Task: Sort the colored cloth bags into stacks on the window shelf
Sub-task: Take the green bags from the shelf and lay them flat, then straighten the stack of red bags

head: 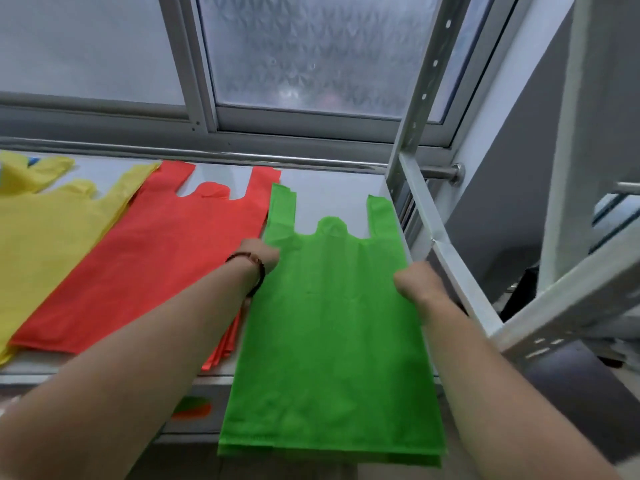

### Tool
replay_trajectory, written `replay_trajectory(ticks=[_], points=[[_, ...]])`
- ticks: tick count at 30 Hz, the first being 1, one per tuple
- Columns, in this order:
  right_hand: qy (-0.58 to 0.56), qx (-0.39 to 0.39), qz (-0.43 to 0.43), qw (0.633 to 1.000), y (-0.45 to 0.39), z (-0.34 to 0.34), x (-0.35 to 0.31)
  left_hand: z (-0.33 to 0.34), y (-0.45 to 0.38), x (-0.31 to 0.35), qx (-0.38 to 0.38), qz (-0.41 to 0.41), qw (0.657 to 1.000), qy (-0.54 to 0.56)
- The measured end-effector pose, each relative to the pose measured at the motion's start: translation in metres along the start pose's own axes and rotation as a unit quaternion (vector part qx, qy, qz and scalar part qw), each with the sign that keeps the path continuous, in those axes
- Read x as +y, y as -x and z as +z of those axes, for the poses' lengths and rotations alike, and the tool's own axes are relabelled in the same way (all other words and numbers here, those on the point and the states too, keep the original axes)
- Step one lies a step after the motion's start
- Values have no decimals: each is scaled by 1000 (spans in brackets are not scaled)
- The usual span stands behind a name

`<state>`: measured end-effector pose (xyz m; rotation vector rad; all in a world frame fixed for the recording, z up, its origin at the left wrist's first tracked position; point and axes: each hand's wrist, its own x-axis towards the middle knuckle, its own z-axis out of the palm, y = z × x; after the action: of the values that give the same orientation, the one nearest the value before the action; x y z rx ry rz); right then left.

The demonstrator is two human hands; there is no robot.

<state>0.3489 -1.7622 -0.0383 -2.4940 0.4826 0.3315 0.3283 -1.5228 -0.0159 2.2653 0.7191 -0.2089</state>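
Matt cloth green bags [332, 327] (faintly creased), frosted window glass [311, 46].

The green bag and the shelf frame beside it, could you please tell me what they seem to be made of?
Green bag: probably thin non-woven fabric, matte, with soft creases and a stitched-looking bottom edge. Shelf frame: likely painted metal, pale grey, with punched slots.

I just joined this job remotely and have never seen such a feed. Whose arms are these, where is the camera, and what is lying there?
There is no machine: a person works bare-handed, and the single camera sits on their head, looking forward and down. The left hand and right hand each grip a side edge of the green bags, whose lower end hangs past the front of the window shelf. On the shelf, a red stack lies left of the green, and a yellow stack further left.
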Motion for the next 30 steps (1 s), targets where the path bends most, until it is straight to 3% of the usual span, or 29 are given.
replay_trajectory(ticks=[5,9,11,16,20,24,30], points=[[-63,-112,21,992,102,-11,64,-3,103,-82,-107,-60,991,61],[-259,-269,124,919,159,-20,102,13,163,-113,-144,-122,962,195],[-281,-288,138,905,164,-16,109,25,170,-120,-165,-162,942,244],[-320,-166,92,928,145,-5,99,35,148,-113,-103,-134,945,282],[-400,-63,89,910,126,8,85,30,127,-90,-91,-155,933,311],[-435,38,111,892,115,21,73,40,118,-77,-41,-133,946,293],[-436,77,126,888,109,29,74,53,117,-71,6,-85,973,214]])
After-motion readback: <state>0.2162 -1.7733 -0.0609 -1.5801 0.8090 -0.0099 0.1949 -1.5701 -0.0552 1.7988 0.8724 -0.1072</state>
